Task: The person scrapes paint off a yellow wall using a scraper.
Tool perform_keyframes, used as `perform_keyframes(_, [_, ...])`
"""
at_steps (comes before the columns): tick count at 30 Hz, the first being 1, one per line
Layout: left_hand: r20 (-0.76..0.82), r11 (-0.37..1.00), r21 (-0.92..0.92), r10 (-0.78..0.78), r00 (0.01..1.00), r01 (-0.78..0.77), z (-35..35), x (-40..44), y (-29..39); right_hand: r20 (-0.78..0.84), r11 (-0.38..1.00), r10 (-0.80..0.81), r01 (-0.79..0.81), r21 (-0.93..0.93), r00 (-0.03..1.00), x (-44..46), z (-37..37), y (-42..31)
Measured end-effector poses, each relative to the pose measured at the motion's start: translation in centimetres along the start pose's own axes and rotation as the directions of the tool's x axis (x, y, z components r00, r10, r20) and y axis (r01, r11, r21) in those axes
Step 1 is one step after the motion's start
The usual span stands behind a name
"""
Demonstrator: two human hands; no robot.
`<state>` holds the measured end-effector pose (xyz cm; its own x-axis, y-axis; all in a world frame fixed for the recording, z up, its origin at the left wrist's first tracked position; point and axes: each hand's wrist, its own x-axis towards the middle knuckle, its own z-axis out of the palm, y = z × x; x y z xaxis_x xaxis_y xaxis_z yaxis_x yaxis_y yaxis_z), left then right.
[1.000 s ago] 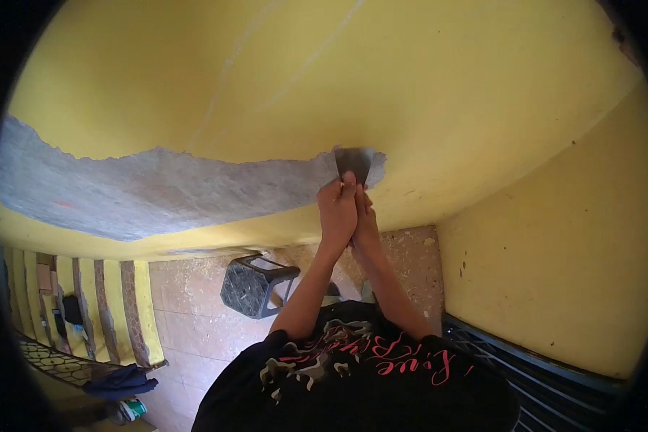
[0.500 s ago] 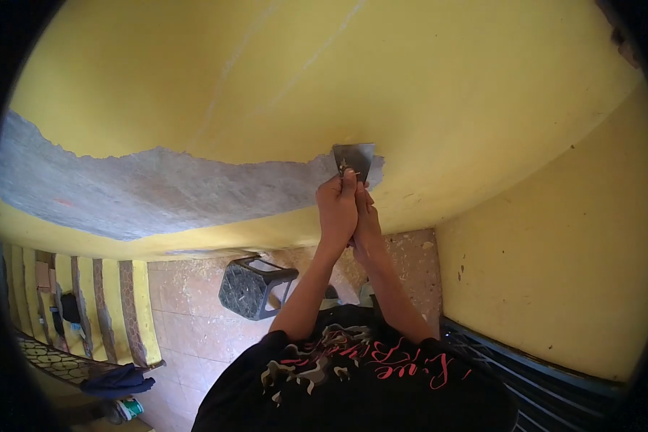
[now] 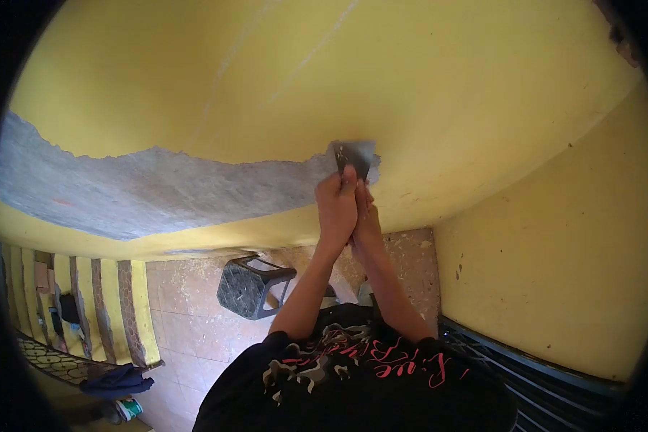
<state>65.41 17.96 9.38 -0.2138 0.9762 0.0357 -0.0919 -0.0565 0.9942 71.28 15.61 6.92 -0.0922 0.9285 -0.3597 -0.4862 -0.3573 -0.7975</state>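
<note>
A putty knife [image 3: 354, 155] with a wide metal blade lies against the yellow wall [image 3: 425, 93], at the right end of a bare grey patch [image 3: 173, 183]. Bits of paint cling to the blade. My left hand [image 3: 336, 205] is closed on the putty knife, its thumb pointing up along the blade. Pressed close beside it, my right hand [image 3: 368, 219] is also closed around the tool. The handle is hidden inside both hands. A ragged paint edge runs along the top of the grey patch.
Below the wall, a dark stool [image 3: 248, 289] stands on the tiled floor [image 3: 183, 302], which is strewn with paint flakes. Yellow-edged stairs [image 3: 111, 309] and a dark cloth [image 3: 119, 379] are at left. A dark metal railing [image 3: 525, 374] runs along the lower right.
The putty knife's blade has shifted slightly up the wall, with both hands staying closed on it. The view has moved very little.
</note>
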Motion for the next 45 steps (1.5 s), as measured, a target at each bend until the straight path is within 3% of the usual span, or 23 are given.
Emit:
perform_keyframes(2, [0.018,0.998,-0.048,0.043,0.999,-0.042,0.0,0.0,0.6,0.007,0.997,-0.072,0.071,0.030,0.997,-0.2,1.1,-1.2])
perform_keyframes(4, [-0.004,0.998,0.020,0.052,0.999,-0.052,-0.2,0.4,-0.7,0.026,0.984,-0.168,0.166,0.063,0.985,0.2,1.0,-0.9])
perform_keyframes(7, [-0.024,0.998,0.058,-0.030,0.999,0.032,-0.3,-0.9,-3.6,-0.064,0.997,-0.035,0.039,0.059,0.997,1.0,-1.3,3.5])
perform_keyframes(9, [-0.019,0.997,0.069,-0.015,1.000,0.016,-0.4,-1.3,-4.7,0.002,0.999,0.025,-0.025,0.022,1.000,0.8,-2.6,4.1])
perform_keyframes(12, [-0.027,0.998,0.039,-0.053,0.998,0.054,-0.2,-0.4,-3.9,-0.095,0.999,-0.028,0.030,0.024,0.995,1.1,-1.7,3.7])
perform_keyframes(13, [-0.030,0.992,0.127,0.028,0.999,-0.023,-0.3,0.2,-3.7,-0.099,0.999,-0.019,0.021,0.025,0.995,1.1,-1.4,3.0])
perform_keyframes(15, [-0.030,0.973,0.221,0.077,0.997,-0.068,-0.4,-0.9,-3.6,0.016,0.997,-0.077,0.077,0.001,0.997,0.7,-1.4,1.8])
perform_keyframes(17, [-0.029,0.999,0.039,0.010,1.000,-0.009,0.4,-0.6,-2.6,-0.023,0.996,-0.086,0.087,0.030,0.996,1.8,-1.8,3.7])
perform_keyframes(25, [-0.007,0.999,0.030,0.021,1.000,-0.020,0.2,0.1,-3.8,-0.001,0.996,-0.088,0.088,-0.009,0.996,1.7,-1.8,2.7])
perform_keyframes(27, [-0.010,0.999,0.035,0.030,1.000,-0.029,0.1,-0.5,-4.1,-0.111,1.000,-0.016,0.018,0.017,0.994,1.9,-1.8,3.9])
perform_keyframes(30, [-0.007,0.999,0.024,-0.047,0.999,0.047,0.4,-0.7,-1.5,-0.006,0.989,-0.145,0.145,0.000,0.989,1.4,-1.4,2.3])
perform_keyframes(32, [-0.006,0.997,-0.015,0.071,0.997,-0.071,1.0,0.2,1.9,0.025,0.986,-0.165,0.165,-0.004,0.986,1.2,-0.8,0.8])
perform_keyframes(34, [-0.029,0.992,0.060,0.110,0.994,-0.108,0.5,0.2,-1.8,0.075,0.974,-0.225,0.225,0.003,0.972,2.1,-0.4,0.5])
perform_keyframes(35, [-0.054,0.983,0.138,0.130,0.990,-0.122,0.3,0.3,-3.4,-0.024,0.982,-0.186,0.186,-0.016,0.982,2.3,-0.8,2.1])
perform_keyframes(36, [-0.058,0.983,0.144,0.123,0.991,-0.114,0.1,0.2,-3.9,-0.133,0.991,-0.130,0.127,-0.031,0.983,1.9,-0.8,3.0])
perform_keyframes(37, [-0.046,0.993,0.105,0.067,0.997,-0.061,-0.1,-0.3,-4.3,-0.138,0.993,-0.117,0.114,-0.028,0.984,1.7,-1.2,3.5])
perform_keyframes(39, [-0.025,0.998,0.062,0.005,1.000,-0.003,0.0,-0.9,-3.8,-0.020,0.998,-0.061,0.060,-0.027,0.998,1.5,-2.3,3.4])
perform_keyframes(42, [-0.007,1.000,-0.001,0.004,1.000,-0.004,0.6,-0.6,-1.6,-0.002,0.984,-0.170,0.170,-0.046,0.985,1.1,-1.1,1.5])
perform_keyframes(45, [0.002,1.000,-0.017,-0.021,1.000,0.021,0.5,-0.5,-2.8,-0.062,0.996,-0.094,0.093,-0.015,0.994,1.8,-1.8,3.2])
